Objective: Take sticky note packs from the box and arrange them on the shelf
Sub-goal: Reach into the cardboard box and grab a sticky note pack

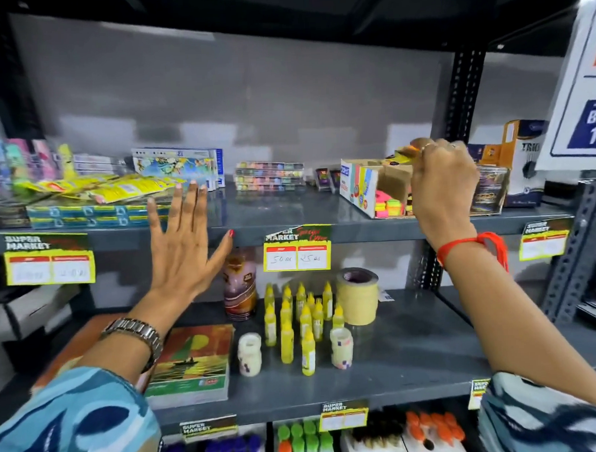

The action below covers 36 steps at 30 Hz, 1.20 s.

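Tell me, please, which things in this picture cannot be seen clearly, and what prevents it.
- Head view: the right hand covers much of the yellow pack it holds and part of the box, so the packs left inside cannot be counted.
- The price tags carry writing too blurred to read.
- The poster is cut off by the right edge.
- The bottles on the lowest shelf are cut off by the bottom edge.

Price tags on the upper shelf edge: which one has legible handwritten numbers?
The middle price tag, right of the open left hand; it reads 50 and 25, the others look blurred.
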### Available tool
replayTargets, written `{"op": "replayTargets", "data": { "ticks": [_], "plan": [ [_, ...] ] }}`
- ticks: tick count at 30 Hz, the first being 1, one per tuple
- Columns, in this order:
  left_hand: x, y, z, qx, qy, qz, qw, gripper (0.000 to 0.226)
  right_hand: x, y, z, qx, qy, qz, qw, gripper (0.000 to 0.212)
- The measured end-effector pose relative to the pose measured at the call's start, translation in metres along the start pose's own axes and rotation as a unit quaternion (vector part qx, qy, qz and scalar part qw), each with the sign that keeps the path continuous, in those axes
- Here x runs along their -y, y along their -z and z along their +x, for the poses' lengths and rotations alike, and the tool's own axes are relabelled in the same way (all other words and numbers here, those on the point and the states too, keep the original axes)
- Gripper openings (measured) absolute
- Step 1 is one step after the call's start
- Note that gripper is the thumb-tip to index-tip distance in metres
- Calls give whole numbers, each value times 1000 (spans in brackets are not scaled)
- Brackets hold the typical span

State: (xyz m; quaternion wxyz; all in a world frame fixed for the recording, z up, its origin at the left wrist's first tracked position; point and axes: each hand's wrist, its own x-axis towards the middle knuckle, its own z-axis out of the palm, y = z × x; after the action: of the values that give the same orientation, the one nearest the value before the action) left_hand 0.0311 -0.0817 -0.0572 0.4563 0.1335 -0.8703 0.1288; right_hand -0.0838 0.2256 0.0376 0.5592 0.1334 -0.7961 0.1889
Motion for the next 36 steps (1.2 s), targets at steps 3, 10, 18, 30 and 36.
{"op": "replayTargets", "data": {
  "ticks": [3, 10, 18, 30, 36],
  "plan": [
    [10, -5, -2, -11, 23, -9, 1000, 81, 42, -3, -1, -61, 73, 82, 992, 30],
    [16, -8, -1, -40, 59, -53, 996, 76, 128, -59, -13, 204, 165, 93, 960, 22],
    [17, -20, -1, -73, 63, -59, 994, 71, 144, -89, -14, 409, 157, 153, 886, 25],
    [12, -28, 0, -126, 82, -70, 986, 71, 20, -25, -14, 68, -32, 81, 994, 33],
    [12, -29, 0, -129, 84, -68, 986, 72, -27, -18, -16, 150, -73, -28, 986, 27]
  ]
}}
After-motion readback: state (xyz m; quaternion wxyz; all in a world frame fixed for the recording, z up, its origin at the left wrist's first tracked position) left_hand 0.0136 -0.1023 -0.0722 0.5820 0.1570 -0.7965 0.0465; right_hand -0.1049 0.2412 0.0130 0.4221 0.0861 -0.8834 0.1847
